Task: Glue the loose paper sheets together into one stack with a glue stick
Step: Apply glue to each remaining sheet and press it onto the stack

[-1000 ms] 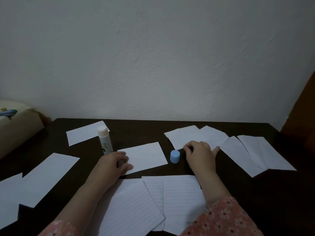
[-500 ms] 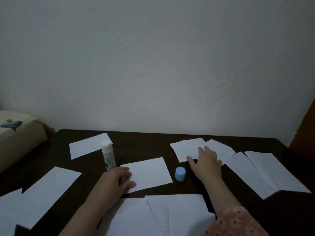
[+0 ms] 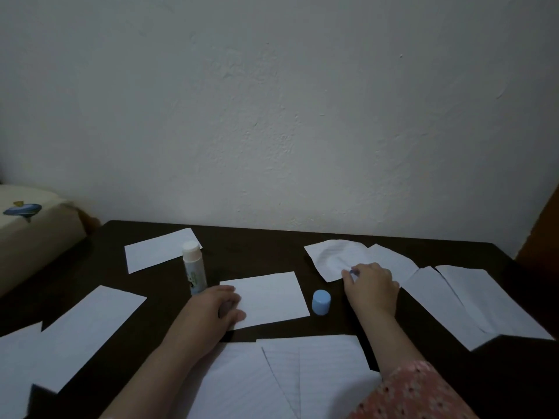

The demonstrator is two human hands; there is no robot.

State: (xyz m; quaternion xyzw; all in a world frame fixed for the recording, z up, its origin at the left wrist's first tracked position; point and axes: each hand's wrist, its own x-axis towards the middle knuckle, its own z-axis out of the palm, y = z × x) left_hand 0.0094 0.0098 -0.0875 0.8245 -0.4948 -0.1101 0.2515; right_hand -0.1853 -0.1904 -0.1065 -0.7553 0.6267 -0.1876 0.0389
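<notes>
Several loose white lined sheets lie scattered on a dark table (image 3: 260,246). An uncapped glue stick (image 3: 194,267) stands upright left of centre, and its blue cap (image 3: 321,302) stands apart on the table. My left hand (image 3: 211,313) rests on the left edge of a small middle sheet (image 3: 269,297), fingers curled at that edge. My right hand (image 3: 372,288) pinches the near corner of a far-right sheet (image 3: 335,258), which bulges up off the table.
More sheets lie at the far left (image 3: 157,249), the near left (image 3: 87,331), the near middle (image 3: 272,379) and the right (image 3: 472,300). A white wall stands behind the table. A beige cushion (image 3: 33,231) sits beyond the table's left edge.
My right hand went from flat on the far-right sheet to pinching its corner, and the sheet now curls upward. The left hand stayed on the middle sheet.
</notes>
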